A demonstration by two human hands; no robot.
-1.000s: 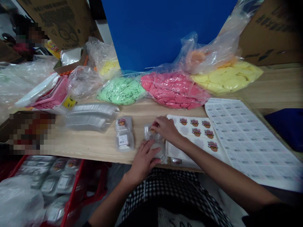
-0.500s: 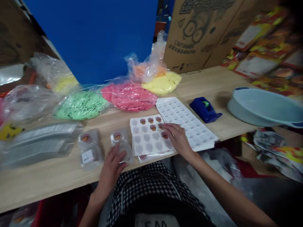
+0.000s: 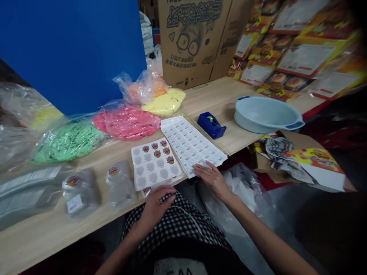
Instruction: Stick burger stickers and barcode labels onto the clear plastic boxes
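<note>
My right hand lies flat with its fingers apart, fingertips at the near edge of a white sheet of small printed labels. My left hand is empty and loosely curled at the table's front edge, close to the lower corner of a sticker sheet with round logo stickers. Left of that hand stand two clear plastic clamshell packs, each with a logo sticker. A stack of clear trays lies further left.
Behind the sheets lie bagged green, pink and yellow dough. A blue tape dispenser and pale blue basin stand on the wooden table. A cardboard box stands behind.
My view has swung right. My left hand has let go of the clamshell pack and drawn back toward me. My right hand has moved from the sticker sheet to the label sheet's near edge.
</note>
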